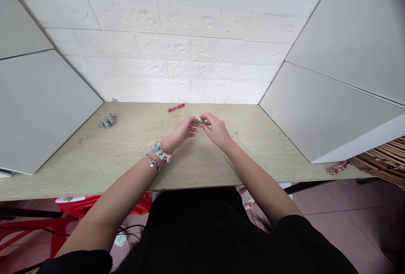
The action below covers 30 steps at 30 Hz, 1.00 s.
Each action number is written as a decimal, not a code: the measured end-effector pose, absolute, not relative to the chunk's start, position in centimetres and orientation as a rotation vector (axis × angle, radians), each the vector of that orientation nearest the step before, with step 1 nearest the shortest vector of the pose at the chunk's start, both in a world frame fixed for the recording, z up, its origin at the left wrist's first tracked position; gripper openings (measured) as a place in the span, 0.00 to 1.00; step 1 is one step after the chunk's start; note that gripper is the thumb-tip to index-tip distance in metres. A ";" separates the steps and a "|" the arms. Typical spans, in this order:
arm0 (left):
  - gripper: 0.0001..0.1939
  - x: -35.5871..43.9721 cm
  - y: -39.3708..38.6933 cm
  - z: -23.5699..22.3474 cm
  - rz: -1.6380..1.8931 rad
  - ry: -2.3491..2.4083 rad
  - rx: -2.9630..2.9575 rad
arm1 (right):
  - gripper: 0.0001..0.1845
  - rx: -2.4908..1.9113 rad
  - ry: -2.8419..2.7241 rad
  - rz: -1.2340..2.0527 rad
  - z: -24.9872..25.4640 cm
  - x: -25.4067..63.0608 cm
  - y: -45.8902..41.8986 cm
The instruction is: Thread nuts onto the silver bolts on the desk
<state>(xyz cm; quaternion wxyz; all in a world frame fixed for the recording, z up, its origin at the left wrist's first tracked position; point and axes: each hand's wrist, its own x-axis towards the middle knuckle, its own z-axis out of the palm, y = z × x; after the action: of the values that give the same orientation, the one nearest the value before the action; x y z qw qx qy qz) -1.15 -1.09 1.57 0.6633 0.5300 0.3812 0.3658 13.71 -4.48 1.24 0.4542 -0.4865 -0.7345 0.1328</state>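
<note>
In the middle of the table, a small metal bolt (pixel 201 120), seemingly with a nut or washer on it, is between my two hands. My right hand (pixel 218 130) pinches it with thumb and fingertips from the right. From the left, my left hand (pixel 185 130) meets it with its fingertips, the other fingers loosely curled. The exact grip is partly hidden by the fingers. Several similar metal bolts (pixel 107 120) lie in a small heap at the table's left side.
A red tube-like stick (pixel 176 107) lies on the table (pixel 126 155) near the white brick wall (pixel 177 69). Grey panels (pixel 47 109) flank both sides. At the right edge are another red roll (pixel 338 167) and a woven item (pixel 384 160). A red stool (pixel 77 207) stands below.
</note>
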 end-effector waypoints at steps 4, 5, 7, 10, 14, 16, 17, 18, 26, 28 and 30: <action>0.19 -1.3 -1.3 2.1 0.874 0.985 1.564 | 0.14 -1.220 -1.766 0.390 1.6 13.8 -4.7; 0.19 -1.3 -1.3 2.2 0.881 1.001 1.652 | 0.14 -1.216 -1.762 0.387 1.6 13.8 -4.7; 0.20 -1.4 -1.2 2.2 0.881 1.014 1.775 | 0.14 -1.212 -1.773 0.363 1.5 13.9 -4.6; 0.19 -1.4 -1.0 2.1 0.888 1.021 1.880 | 0.13 -1.228 -1.827 0.301 1.4 14.0 -4.5; 0.16 -1.5 -1.1 2.4 0.845 1.055 1.985 | 0.11 -1.237 -1.928 0.254 1.3 14.2 -4.5; 0.15 -1.6 -1.2 2.7 0.810 1.071 1.997 | 0.11 -1.241 -1.935 0.253 1.3 14.2 -4.5; 0.14 -1.6 -1.3 2.8 0.804 1.066 1.986 | 0.12 -1.243 -1.928 0.254 1.3 14.2 -4.5; 0.14 -1.7 -1.3 2.8 0.807 1.050 1.963 | 0.13 -1.241 -1.919 0.254 1.2 14.2 -4.5; 0.14 -1.5 -0.9 2.5 0.965 0.926 1.688 | 0.19 -1.067 -1.897 0.183 1.3 13.8 -4.5; 0.14 -1.5 -1.0 2.5 1.012 0.902 1.667 | 0.21 -1.052 -1.845 0.197 1.4 13.7 -4.7; 0.15 -1.4 -1.2 2.6 1.071 0.868 1.679 | 0.21 -1.080 -1.754 0.239 1.5 13.7 -5.0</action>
<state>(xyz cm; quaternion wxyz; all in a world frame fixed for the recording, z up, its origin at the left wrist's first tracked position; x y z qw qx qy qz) -1.39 -1.18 2.57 0.4659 0.6837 0.3535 0.4364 13.70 -5.01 1.48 0.5090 -0.4483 -0.7280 0.0993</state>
